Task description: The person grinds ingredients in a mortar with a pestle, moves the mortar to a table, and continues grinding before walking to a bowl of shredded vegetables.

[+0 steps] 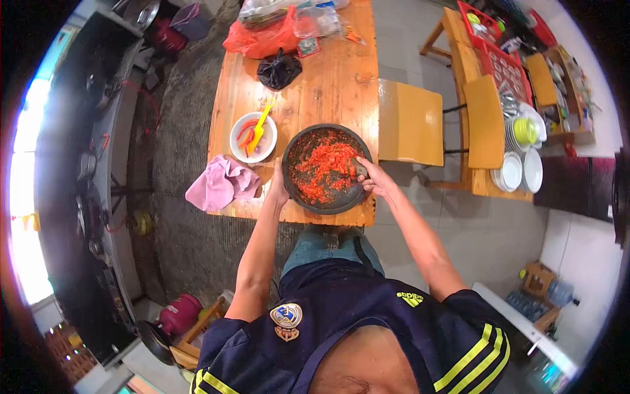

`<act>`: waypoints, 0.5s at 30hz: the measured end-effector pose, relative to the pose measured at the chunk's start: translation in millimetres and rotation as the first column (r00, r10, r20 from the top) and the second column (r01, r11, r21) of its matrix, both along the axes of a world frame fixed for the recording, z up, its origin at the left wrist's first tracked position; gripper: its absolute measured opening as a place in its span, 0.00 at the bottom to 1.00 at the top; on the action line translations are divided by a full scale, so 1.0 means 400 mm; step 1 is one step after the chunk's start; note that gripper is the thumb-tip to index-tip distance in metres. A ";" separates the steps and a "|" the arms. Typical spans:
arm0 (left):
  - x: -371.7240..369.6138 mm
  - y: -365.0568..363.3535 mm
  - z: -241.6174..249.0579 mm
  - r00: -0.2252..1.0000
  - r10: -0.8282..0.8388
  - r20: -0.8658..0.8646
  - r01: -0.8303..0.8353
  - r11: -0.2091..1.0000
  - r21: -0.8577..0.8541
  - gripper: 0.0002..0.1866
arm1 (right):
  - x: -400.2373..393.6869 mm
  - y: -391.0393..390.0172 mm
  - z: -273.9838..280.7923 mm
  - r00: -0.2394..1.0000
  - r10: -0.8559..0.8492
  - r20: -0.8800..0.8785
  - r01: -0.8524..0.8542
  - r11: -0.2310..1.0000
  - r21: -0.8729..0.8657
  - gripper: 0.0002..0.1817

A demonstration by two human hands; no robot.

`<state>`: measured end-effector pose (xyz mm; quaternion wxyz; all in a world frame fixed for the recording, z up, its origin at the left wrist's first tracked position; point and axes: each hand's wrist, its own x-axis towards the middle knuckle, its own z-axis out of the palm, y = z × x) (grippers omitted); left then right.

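Note:
A dark stone mortar (296, 197) sits near the front edge of the wooden table, holding crushed red chili (321, 164). My left hand (280, 185) grips the mortar's left side, its fingers mostly hidden against the wall. At the right rim, my right hand (375, 178) is closed around a short stone pestle (358, 168), which leans into the red paste. To the left of the mortar stands a white bowl (234, 139) with red chilies (246, 136) and a yellow spoon-like utensil (258, 131) inside. A crumpled pink cloth (220, 184) lies beside my left hand.
A black plastic bag (279, 69) and a red plastic bag (266, 38) lie farther back on the table (335, 79). A yellow-brown chair (412, 121) stands at its right side. Stacked plates (508, 172) and red crates (505, 72) occupy the right-hand table.

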<state>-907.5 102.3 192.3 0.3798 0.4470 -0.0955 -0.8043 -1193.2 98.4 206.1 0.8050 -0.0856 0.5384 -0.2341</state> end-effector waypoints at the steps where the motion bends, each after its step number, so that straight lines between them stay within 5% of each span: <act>1: -0.008 -0.002 0.015 1.000 0.028 0.011 -0.028 0.999 -0.020 0.36 | 0.003 -0.010 -0.013 1.000 0.016 -0.019 -0.016 1.000 -0.004 0.16; 8: 0.012 0.020 -0.124 0.986 0.138 0.088 -0.136 0.990 -0.025 0.37 | 0.007 -0.057 -0.027 0.970 0.181 -0.159 -0.190 0.981 -0.042 0.18; 11: -0.008 0.025 0.008 0.946 0.025 0.323 -0.072 0.988 0.135 0.38 | 0.027 -0.051 0.018 0.933 0.220 -0.284 -0.249 0.966 -0.069 0.23; 15: 0.044 0.047 -0.034 0.780 -0.116 0.615 0.211 0.974 -0.084 0.36 | 0.083 0.030 0.033 0.595 -0.108 -0.797 -0.382 0.834 -0.398 0.31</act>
